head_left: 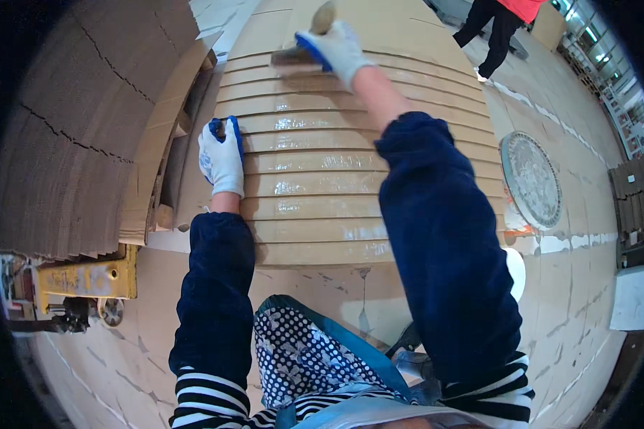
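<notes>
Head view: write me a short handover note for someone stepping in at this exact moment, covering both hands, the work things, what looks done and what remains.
Left hand: gloved, pressed flat near the left edge of the fanned cardboard sheets.
Right hand: gloved, gripping a wooden-handled brush on the far strips.
Things: the sheets lie stepped, each showing a strip; a tall cardboard stack stands left, with a yellow pallet jack below it.
Done: the nearer strips shine wet, apparently coated.
Left: the strips around the brush look duller; those beyond it look matte, seemingly uncoated.
Another person stands at the far right.
</notes>
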{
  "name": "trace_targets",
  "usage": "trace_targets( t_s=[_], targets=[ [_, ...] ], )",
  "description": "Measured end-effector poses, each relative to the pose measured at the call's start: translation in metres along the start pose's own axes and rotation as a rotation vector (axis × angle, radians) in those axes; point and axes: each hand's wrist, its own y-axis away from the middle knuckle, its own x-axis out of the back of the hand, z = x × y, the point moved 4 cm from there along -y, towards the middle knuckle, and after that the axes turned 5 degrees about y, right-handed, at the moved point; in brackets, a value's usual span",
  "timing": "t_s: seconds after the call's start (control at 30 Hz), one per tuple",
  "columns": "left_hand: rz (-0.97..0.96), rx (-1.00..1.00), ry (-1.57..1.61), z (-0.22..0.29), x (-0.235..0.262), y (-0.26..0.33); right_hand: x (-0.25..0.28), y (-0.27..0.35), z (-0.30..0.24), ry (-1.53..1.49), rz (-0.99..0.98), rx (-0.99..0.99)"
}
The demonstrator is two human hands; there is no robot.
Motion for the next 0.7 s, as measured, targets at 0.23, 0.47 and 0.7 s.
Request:
trace_targets(
  t_s=[0.23,0.47,0.7],
  targets=[
    [0.054,-0.047,-0.070,-0.009,0.017,0.000,0.050,0.157,-0.042,0.027,-0.525,0.047],
    [0.012,-0.064,-0.121,-0.006,0.013,-0.006,0.144,0.142,0.049,-0.196,-0.336,-0.464],
    [-0.072,-0.026,-0.017,0.006,0.011,0.001,0.142,0.120,0.088,-0.157,-0.182,-0.261]
  ],
)
